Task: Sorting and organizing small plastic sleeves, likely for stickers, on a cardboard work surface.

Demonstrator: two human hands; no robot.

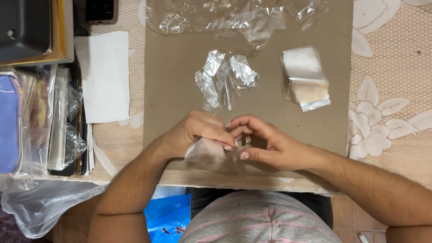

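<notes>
A flat sheet of brown cardboard (180, 67) lies on a cream lace tablecloth with a flower pattern (391, 112), and the things on it sit well clear of the hands: a crumpled heap of clear plastic film (225, 18) along the far edge, a loose bunch of clear wrapper strips (225, 78) in the middle, and a stack of small square packets in clear wrap (306, 78) to the right. A white paper sheet (105, 74) lies beside the cardboard on the left, next to upright plastic-covered stacks (49, 121), with a dark tray (24, 27) in the corner and a limp clear plastic bag (40, 202) hanging off the table edge. Nothing lies between the hands and the cardboard's near edge. There the left hand (193, 132) is curled over and pinches a small pale-pink square packet in thin, glossy clear wrap (206, 150), which hangs slightly past the edge, its flat face up and tilted; its long axis cannot be told. The right hand (265, 141) meets it, fingertips closed on the wrap's right edge.
</notes>
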